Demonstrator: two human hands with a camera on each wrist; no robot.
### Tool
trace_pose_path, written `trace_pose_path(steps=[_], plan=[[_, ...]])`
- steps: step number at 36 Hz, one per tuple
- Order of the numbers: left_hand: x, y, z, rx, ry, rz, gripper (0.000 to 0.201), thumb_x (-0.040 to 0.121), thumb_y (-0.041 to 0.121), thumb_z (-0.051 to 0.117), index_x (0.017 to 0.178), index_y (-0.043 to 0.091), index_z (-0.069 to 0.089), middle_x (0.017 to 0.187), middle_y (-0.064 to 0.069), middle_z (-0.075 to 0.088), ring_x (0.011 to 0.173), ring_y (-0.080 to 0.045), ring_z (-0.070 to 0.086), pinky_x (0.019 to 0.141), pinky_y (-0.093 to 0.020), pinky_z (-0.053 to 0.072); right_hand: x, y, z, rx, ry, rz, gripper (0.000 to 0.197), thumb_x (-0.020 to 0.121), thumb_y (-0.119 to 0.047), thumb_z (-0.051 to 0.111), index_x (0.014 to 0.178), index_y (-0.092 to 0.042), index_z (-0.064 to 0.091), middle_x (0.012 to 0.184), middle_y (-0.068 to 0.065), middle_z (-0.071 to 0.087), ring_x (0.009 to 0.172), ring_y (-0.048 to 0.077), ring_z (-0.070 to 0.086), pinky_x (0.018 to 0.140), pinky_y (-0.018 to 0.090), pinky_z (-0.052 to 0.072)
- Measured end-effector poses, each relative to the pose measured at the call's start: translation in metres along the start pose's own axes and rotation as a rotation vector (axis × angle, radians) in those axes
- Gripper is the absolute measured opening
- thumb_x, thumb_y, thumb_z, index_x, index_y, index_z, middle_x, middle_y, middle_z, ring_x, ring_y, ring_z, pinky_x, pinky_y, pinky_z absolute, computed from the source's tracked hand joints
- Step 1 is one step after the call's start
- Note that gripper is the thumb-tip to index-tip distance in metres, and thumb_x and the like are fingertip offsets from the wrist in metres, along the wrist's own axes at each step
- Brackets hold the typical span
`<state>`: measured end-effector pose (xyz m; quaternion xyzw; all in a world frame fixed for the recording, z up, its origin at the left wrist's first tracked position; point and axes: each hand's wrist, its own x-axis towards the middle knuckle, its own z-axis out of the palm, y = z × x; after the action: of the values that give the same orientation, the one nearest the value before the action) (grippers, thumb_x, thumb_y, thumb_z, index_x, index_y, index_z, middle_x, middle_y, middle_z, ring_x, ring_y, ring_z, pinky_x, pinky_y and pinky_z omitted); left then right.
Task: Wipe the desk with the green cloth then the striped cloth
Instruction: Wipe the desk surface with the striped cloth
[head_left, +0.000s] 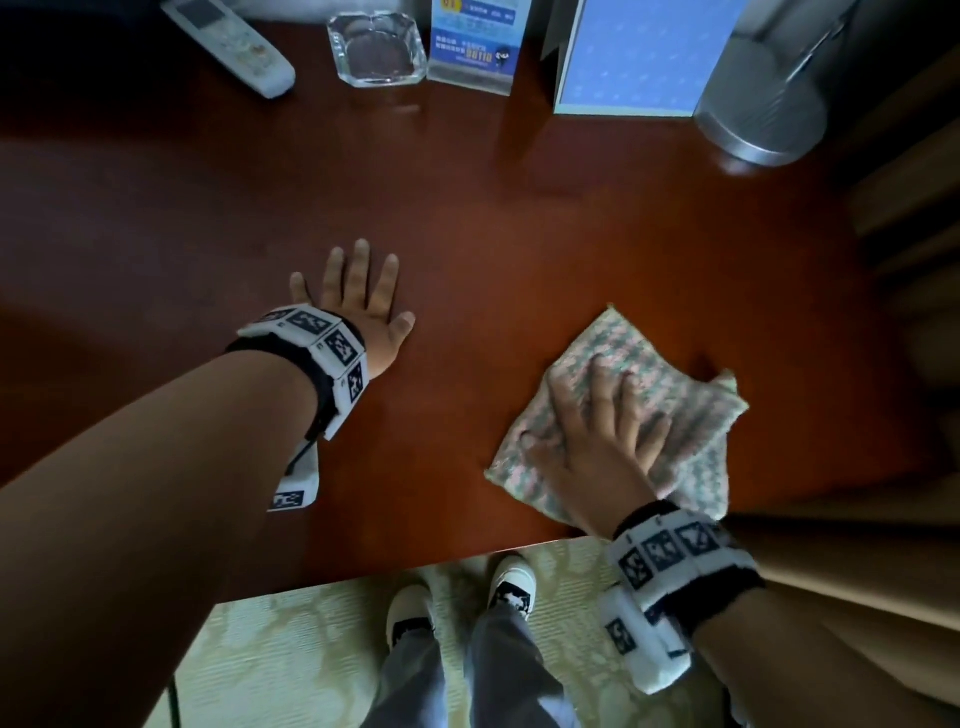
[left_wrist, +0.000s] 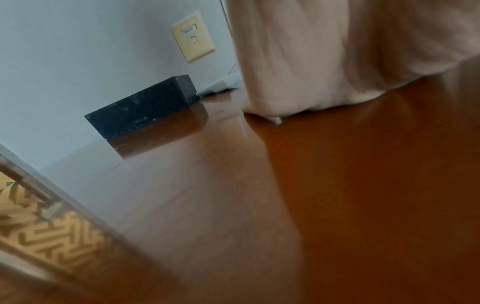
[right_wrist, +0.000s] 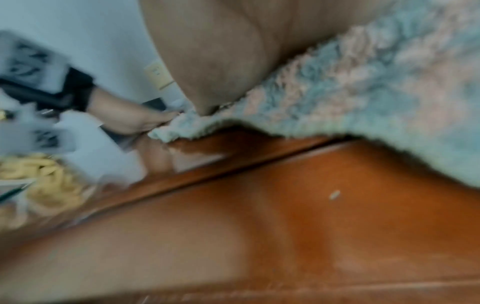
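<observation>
A pink-and-green striped cloth (head_left: 680, 400) lies on the red-brown desk (head_left: 519, 234) near its front right corner. My right hand (head_left: 602, 415) presses flat on it, fingers spread and blurred. In the right wrist view the fluffy striped cloth (right_wrist: 363, 92) sits under my right hand (right_wrist: 221, 51). My left hand (head_left: 358, 291) rests flat on the bare desk to the left, fingers straight, holding nothing. In the left wrist view that left hand (left_wrist: 311, 61) lies on the desk (left_wrist: 337, 185). No green cloth is in view.
Along the back edge stand a white remote (head_left: 228, 44), a glass ashtray (head_left: 376, 47), a blue card stand (head_left: 475, 41), a blue box (head_left: 634, 57) and a silver metal vessel (head_left: 763, 104). A black box (left_wrist: 140, 109) sits by the wall. The desk's front edge (head_left: 415, 566) is near my feet.
</observation>
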<state>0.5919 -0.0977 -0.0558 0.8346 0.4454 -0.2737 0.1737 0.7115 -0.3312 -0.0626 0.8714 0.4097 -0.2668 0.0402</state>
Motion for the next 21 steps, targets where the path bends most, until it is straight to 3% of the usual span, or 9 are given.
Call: trace_pose_path(steps=[2,5,8,13,17,21], plan=[[0.0,0.0,0.0,-0.004,0.007,0.001,0.061,0.098,0.051,0.007,0.143,0.031,-0.027,0.149,0.002,-0.038,0.14,-0.021,-0.03,0.113,-0.053,-0.012,-0.012,-0.022,0.007,-0.007,-0.057,-0.078,0.071,0.087,-0.07,0.022,0.143,-0.05,-0.017,0.145,-0.009,-0.044,0.131,0.024,-0.044,0.105,0.065,-0.02],[0.001,-0.002,0.002,-0.016,0.028,0.017,0.061,0.098,0.051,0.01,0.144,0.032,-0.025,0.15,0.002,-0.035,0.14,-0.021,-0.028,0.113,-0.053,-0.011,-0.026,-0.054,0.016,-0.047,-0.079,-0.201,0.075,0.078,-0.072,0.01,0.145,-0.048,-0.011,0.145,-0.008,-0.042,0.134,0.028,-0.041,0.102,0.068,-0.022],[0.002,-0.004,0.004,-0.032,0.042,0.025,0.061,0.098,0.053,0.011,0.146,0.033,-0.022,0.151,0.003,-0.033,0.141,-0.02,-0.027,0.113,-0.053,-0.012,-0.032,-0.074,0.028,-0.047,-0.066,-0.312,0.067,0.09,-0.069,0.023,0.147,-0.048,-0.007,0.15,-0.005,-0.038,0.132,0.025,-0.044,0.098,0.066,-0.028],[0.001,-0.004,0.003,-0.033,0.039,0.024,0.062,0.097,0.054,0.011,0.146,0.033,-0.021,0.152,0.004,-0.032,0.141,-0.02,-0.027,0.113,-0.052,-0.012,-0.035,-0.067,0.034,-0.022,-0.044,-0.39,0.064,0.091,-0.069,0.028,0.145,-0.052,-0.002,0.15,-0.011,-0.037,0.131,0.017,-0.045,0.099,0.061,-0.03],[-0.001,-0.002,0.001,-0.021,0.032,0.014,0.061,0.098,0.053,0.01,0.146,0.032,-0.021,0.152,0.003,-0.033,0.141,-0.02,-0.027,0.113,-0.052,-0.011,-0.036,-0.036,0.03,-0.051,-0.016,-0.347,0.065,0.09,-0.07,0.033,0.142,-0.058,-0.005,0.15,-0.018,-0.034,0.132,0.012,-0.044,0.101,0.058,-0.029],[-0.004,0.001,-0.002,-0.007,-0.011,-0.004,0.061,0.098,0.052,0.007,0.143,0.031,-0.027,0.149,0.002,-0.038,0.139,-0.02,-0.03,0.113,-0.052,-0.012,-0.033,0.011,0.02,-0.104,-0.027,-0.204,0.066,0.083,-0.076,0.017,0.135,-0.062,-0.02,0.143,-0.021,-0.044,0.132,0.016,-0.044,0.107,0.058,-0.022]])
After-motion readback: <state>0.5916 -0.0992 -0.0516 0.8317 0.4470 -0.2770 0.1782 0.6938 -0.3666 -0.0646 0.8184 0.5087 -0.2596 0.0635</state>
